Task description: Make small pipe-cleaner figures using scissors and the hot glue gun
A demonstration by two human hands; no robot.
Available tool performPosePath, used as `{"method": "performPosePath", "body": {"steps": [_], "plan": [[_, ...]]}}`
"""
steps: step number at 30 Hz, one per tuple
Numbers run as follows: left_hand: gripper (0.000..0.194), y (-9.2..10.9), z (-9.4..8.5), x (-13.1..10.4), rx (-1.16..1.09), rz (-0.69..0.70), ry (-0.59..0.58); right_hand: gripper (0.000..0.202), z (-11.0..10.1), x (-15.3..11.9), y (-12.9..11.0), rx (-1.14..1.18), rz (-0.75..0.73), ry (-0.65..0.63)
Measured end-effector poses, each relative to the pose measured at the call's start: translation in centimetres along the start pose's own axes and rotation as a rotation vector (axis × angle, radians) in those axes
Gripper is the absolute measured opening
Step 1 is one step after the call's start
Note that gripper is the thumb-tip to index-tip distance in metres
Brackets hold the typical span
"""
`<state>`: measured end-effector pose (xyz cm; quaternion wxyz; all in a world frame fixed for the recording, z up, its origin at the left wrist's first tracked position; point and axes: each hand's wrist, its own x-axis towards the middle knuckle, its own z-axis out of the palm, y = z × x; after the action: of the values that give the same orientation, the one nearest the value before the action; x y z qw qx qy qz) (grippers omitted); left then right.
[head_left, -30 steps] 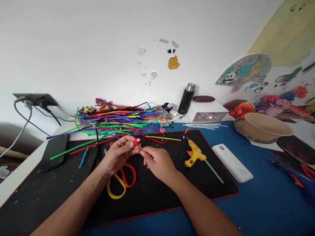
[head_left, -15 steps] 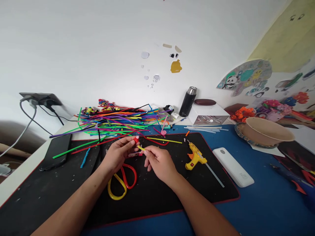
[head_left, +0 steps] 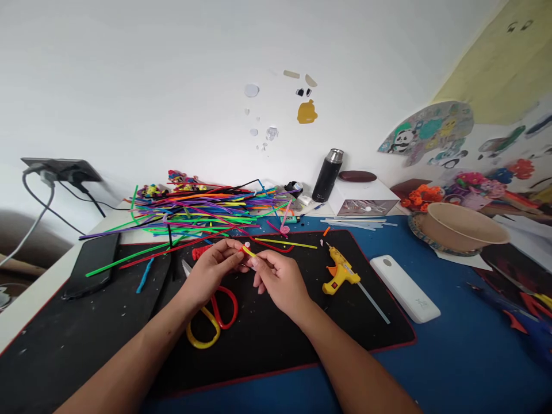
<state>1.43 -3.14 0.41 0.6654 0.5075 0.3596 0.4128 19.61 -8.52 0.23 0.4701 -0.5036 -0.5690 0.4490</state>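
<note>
Between the fingertips of my left hand (head_left: 215,270) is a small red piece with a pale tip (head_left: 247,245), mostly covered by the fingers. My right hand (head_left: 278,282) pinches a short yellow pipe cleaner (head_left: 249,253), which lies against the red piece. Both hands are close together over the black mat. Under my left wrist lie scissors with red and yellow handles (head_left: 203,346), their blades partly hidden. A red coiled piece (head_left: 200,252) rests just behind my left hand.
A yellow glue gun (head_left: 340,273) lies right of my hands, beside a white power bank (head_left: 405,289). Behind are a heap of coloured pipe cleaners (head_left: 215,210), a black flask (head_left: 328,175) and a white box (head_left: 362,195). A phone (head_left: 92,267) lies left; a beige bowl (head_left: 468,224) stands right.
The yellow pipe cleaner has moved up against the top of the red piece, near its pale tip. My left hand has turned slightly and come nearer my right hand. The view has shifted a little.
</note>
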Motion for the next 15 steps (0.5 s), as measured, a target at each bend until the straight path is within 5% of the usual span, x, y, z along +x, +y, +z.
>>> {"method": "performPosePath", "body": {"steps": [15], "plan": [[0.042, -0.49, -0.20, 0.07, 0.003, -0.029, -0.012, 0.046, -0.29, 0.61, 0.49, 0.218, 0.153, -0.113]]}}
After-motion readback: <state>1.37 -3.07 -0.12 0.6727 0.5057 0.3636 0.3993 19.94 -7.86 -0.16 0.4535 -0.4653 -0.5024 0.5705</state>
